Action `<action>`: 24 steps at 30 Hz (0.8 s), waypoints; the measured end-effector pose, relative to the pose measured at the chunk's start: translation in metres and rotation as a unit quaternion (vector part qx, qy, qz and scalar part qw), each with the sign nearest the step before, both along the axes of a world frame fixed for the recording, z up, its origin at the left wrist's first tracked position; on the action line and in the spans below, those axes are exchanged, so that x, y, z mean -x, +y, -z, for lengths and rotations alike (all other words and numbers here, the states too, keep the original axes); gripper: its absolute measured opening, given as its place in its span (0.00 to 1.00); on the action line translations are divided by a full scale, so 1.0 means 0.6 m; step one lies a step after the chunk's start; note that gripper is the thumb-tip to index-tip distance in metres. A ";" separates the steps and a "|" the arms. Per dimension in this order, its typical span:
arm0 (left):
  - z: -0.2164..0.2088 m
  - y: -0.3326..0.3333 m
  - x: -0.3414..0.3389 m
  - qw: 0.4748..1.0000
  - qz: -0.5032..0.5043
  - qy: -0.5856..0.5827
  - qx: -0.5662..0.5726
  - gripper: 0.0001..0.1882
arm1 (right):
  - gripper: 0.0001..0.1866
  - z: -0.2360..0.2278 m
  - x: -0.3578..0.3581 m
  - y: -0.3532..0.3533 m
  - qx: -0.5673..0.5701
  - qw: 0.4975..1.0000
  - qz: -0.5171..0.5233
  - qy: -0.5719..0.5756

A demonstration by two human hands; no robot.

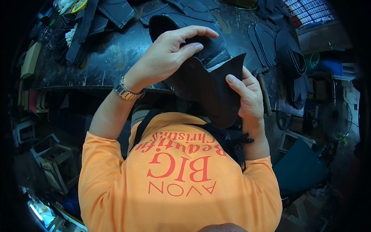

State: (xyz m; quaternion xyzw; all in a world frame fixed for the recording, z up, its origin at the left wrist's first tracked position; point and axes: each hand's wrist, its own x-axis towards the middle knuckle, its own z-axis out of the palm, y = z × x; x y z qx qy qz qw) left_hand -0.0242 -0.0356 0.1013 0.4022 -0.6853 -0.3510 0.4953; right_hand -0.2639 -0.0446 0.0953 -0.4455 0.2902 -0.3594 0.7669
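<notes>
A curved black leather piece [216, 91], shaped like part of a boot upper, hangs at the front edge of the dark table. My right hand [250, 91] grips its right side, thumb on the near face and fingers behind. Over its upper left part lies my left hand [174, 48], thumb and index finger stretched out and apart; whether its palm touches the leather cannot be seen. A grey patch [218, 60] shows between the leather's raised edges.
A hammer [263, 91] lies just right of my right hand. Stacked black leather pieces [266, 44] fill the table's right side, with more cut pieces [114, 13] at far left. A fan [337, 120] stands at right, wooden stools [56, 164] at lower left.
</notes>
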 end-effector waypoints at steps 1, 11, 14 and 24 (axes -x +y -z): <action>0.000 -0.005 0.001 1.000 -0.006 -0.013 0.003 0.16 | 0.22 0.001 -0.003 0.002 -0.004 1.000 -0.002 -0.013; 0.000 -0.027 0.016 0.997 0.054 0.041 -0.045 0.17 | 0.22 0.008 -0.014 0.011 0.092 0.995 0.024 0.019; 0.007 -0.029 0.014 0.997 0.059 0.026 -0.051 0.18 | 0.23 0.012 -0.011 0.013 0.132 0.990 0.049 0.032; 0.007 -0.034 0.023 0.994 0.076 0.040 -0.062 0.17 | 0.23 0.012 -0.012 0.007 0.171 0.980 0.070 0.068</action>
